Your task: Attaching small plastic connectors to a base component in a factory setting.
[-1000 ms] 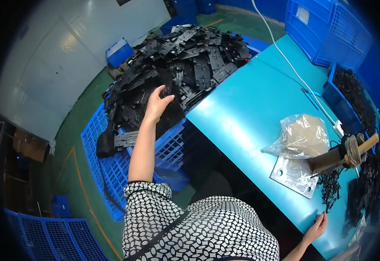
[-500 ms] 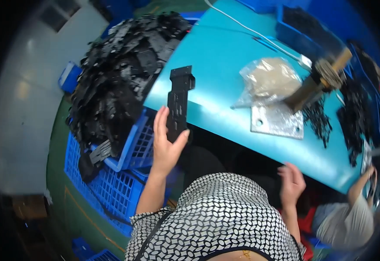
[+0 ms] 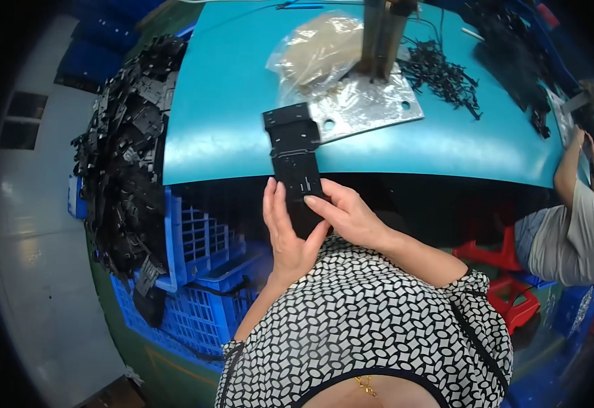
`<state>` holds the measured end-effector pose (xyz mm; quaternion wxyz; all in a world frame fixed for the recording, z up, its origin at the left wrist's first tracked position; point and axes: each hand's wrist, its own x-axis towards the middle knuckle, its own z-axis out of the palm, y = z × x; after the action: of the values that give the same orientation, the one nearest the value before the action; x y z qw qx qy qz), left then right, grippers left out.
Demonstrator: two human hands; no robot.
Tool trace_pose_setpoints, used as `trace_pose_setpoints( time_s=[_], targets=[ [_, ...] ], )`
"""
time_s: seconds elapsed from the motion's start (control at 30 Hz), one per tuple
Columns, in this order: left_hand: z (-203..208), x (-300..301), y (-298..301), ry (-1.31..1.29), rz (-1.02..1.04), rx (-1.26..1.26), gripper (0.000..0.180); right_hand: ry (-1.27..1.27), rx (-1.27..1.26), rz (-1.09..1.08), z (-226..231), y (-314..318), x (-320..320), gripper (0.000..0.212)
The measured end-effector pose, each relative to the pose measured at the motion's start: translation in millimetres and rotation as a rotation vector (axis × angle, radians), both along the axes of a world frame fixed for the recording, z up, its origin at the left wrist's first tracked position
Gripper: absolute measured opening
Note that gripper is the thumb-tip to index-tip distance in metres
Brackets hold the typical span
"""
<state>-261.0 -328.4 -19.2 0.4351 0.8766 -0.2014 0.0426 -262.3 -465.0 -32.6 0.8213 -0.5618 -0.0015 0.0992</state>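
Observation:
A long black plastic part (image 3: 295, 149) with slots and stepped edges is held between my two hands at the table's near edge. My left hand (image 3: 291, 234) grips its lower end from the left, fingers along the side and thumb across the bottom. From the right, my right hand (image 3: 351, 214) closes on the same end, with its thumb lying on the top face. The part's far end reaches over the teal table (image 3: 222, 129), close to a metal plate (image 3: 372, 109) with round holes. Palms and fingers hide the lowest stretch of the part.
Left of the table, similar black parts (image 3: 130, 129) are heaped in a blue crate (image 3: 175, 238). A clear bag (image 3: 317, 54) of tan contents lies behind the plate, beside an upright post (image 3: 380, 41). Small black pieces (image 3: 440, 71) are piled right of it. Another person (image 3: 569, 231) works at far right.
My right hand has come over from the right and taken hold of the black part, which my left hand alone held before. The view has turned rightward.

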Motion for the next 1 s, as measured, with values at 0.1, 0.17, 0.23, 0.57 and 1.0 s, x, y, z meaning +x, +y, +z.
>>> trace_pose_setpoints(
  time_s=[0.1,0.17,0.23,0.57,1.0],
  targets=[
    [-10,-18,1,0.3,-0.067,-0.505,0.091,-0.015,0.047,-0.03,9,-24,-6,0.023],
    [-6,-19,4,0.359,-0.065,-0.552,0.081,-0.03,0.03,0.036,24,-50,-12,0.024],
    [-5,-14,10,0.629,-0.083,-0.631,0.057,-0.032,0.081,0.136,29,-74,-17,0.025],
    [7,48,-33,1.539,-0.803,-0.812,0.077,-0.225,-0.391,0.956,32,-119,8,0.025],
    [20,66,-48,1.538,-0.84,-0.183,0.039,0.117,-0.079,-0.053,32,-192,-47,0.029]
  ],
)
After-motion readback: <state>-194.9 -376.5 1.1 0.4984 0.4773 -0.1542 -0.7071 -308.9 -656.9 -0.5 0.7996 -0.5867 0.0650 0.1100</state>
